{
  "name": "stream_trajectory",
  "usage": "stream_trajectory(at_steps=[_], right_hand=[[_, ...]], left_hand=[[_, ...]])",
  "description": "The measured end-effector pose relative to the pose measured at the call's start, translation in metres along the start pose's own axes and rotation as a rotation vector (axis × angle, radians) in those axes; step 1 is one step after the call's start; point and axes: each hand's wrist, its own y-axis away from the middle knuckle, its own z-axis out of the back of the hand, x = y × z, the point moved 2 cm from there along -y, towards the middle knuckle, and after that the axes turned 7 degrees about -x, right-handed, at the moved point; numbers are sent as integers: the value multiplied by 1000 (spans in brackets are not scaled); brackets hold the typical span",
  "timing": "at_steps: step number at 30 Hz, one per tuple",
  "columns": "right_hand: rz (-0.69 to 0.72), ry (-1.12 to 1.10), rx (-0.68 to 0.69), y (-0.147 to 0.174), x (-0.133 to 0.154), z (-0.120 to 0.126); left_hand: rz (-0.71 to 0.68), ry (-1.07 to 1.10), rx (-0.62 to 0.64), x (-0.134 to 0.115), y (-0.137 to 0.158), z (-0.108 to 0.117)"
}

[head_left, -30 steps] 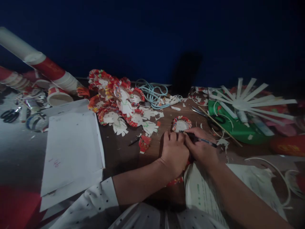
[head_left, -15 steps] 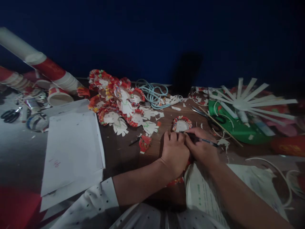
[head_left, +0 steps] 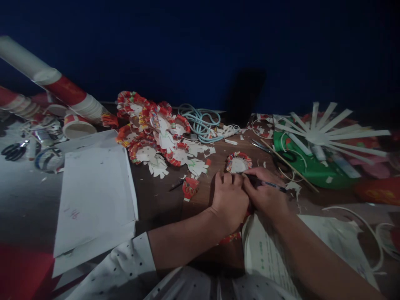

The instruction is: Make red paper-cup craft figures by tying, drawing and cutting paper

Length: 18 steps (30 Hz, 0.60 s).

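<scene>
My right hand (head_left: 267, 193) is closed around a dark pen (head_left: 273, 186), its tip end near my left fingertips. Beside it, my left hand (head_left: 229, 202) lies with bent fingers on the near edge of a small round paper cutout (head_left: 239, 163), white in the middle with a red patterned rim. The lower part of this cutout is hidden under both hands. Left of my hands lie a red paper scrap (head_left: 190, 188) and a thin black pen-like thing (head_left: 176, 185).
Several red-rimmed paper figures (head_left: 145, 152) are piled at centre left, near a light blue cord (head_left: 201, 125). White sheets (head_left: 96, 196) and paper cups (head_left: 78, 125) stand left. To the right are scissors (head_left: 286, 155), a wooden stick (head_left: 290, 166) and a strip-cut cup (head_left: 315, 136).
Hardly anything differs. My hands and the pen keep nearly the same place on the cutout.
</scene>
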Motion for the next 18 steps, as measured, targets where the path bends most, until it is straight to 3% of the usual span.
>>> stream_trajectory(at_steps=[18], right_hand=[[8,6,-23,3,-5,-2]], left_hand=[[22,-9,-26,-1,0,-3]])
